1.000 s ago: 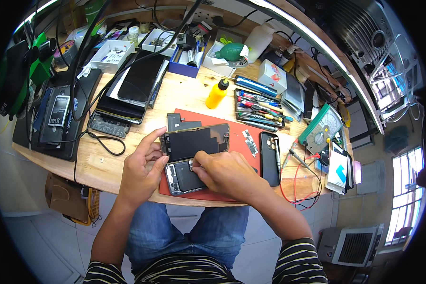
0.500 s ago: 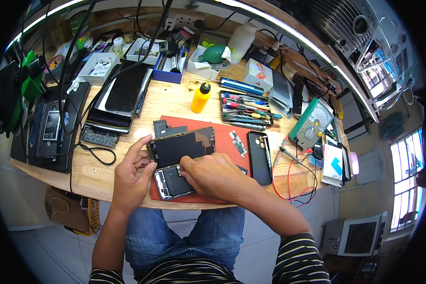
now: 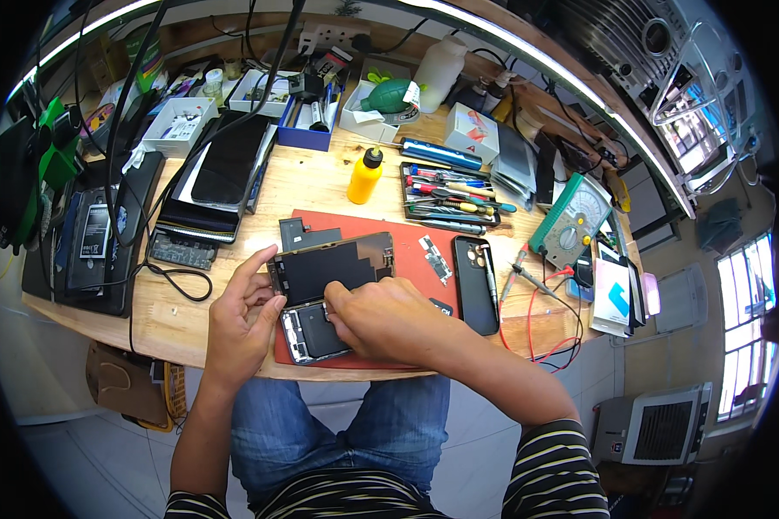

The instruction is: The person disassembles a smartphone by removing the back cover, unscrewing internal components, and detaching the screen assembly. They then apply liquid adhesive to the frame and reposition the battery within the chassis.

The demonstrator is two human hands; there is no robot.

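Note:
An opened smartphone lies on a red-orange mat [image 3: 411, 251]. Its dark screen [image 3: 316, 275] is tilted up along the far side, and the phone body [image 3: 307, 336], with its inner parts exposed, lies nearer me. My left hand [image 3: 244, 324] grips the phone's left side by the screen, thumb and fingers at the edge. Over the right part of the phone body, my right hand [image 3: 389, 320] is closed, fingertips pinched together down at the seam between screen and body. Whatever they pinch is hidden. A small circuit board [image 3: 435, 259] and a dark flat part [image 3: 307, 238] lie on the mat.
A black phone case [image 3: 472, 285] lies right of the mat. Beyond it are a tray of screwdrivers and tweezers [image 3: 450, 199] and a yellow bottle [image 3: 365, 180]. A green-edged analog multimeter [image 3: 571, 227] trails leads at the right. Stacked dark devices [image 3: 225, 169] and a black cable [image 3: 182, 270] occupy the left.
My right hand has shifted very slightly. The left hand keeps its grip on the phone, and the rest looks the same apart from a small camera shift.

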